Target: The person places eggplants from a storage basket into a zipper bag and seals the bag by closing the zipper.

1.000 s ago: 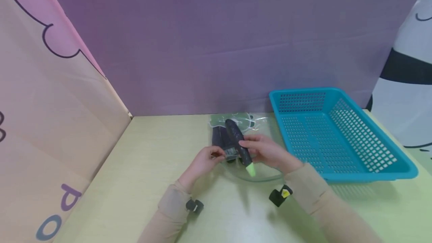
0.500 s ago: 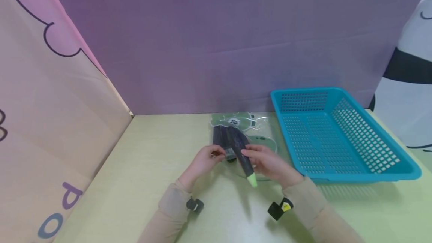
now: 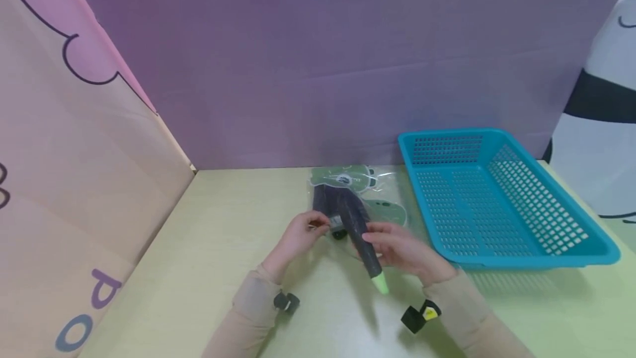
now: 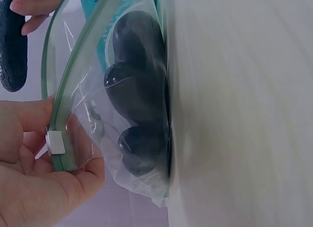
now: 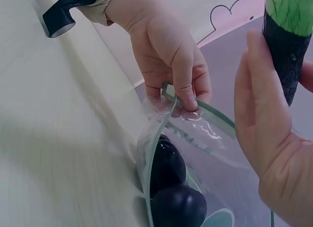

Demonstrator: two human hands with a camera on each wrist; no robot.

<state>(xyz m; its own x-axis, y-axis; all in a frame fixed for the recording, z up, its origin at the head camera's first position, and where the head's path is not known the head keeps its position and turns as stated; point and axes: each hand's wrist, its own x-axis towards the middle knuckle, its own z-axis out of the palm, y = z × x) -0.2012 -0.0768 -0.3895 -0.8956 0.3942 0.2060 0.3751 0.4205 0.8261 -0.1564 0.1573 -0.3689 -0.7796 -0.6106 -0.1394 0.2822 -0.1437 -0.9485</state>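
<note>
My right hand point(image 3: 403, 252) grips a long dark eggplant point(image 3: 361, 233) with a light green stem end. It slants over a clear zip bag point(image 3: 387, 211) with green printing, its green end toward me. With the thumb and fingers, my left hand point(image 3: 298, 235) pinches the bag's green zip edge beside a white slider point(image 4: 55, 142). The bag's mouth gapes in the left wrist view. Several dark eggplants point(image 4: 139, 85) lie inside on the table. The held eggplant's dark tip point(image 4: 13, 73) is outside the bag, apart from its rim.
A blue perforated basket point(image 3: 474, 225) stands on the table at the right, close beside the bag. The pale table point(image 3: 238, 203) meets a purple backdrop point(image 3: 278, 70) at its far edge and a printed sheet point(image 3: 94, 159) on the left.
My right hand has drawn the eggplant toward me and slightly right, away from the bag's far end. My left hand has stayed nearly still on the bag's edge.
</note>
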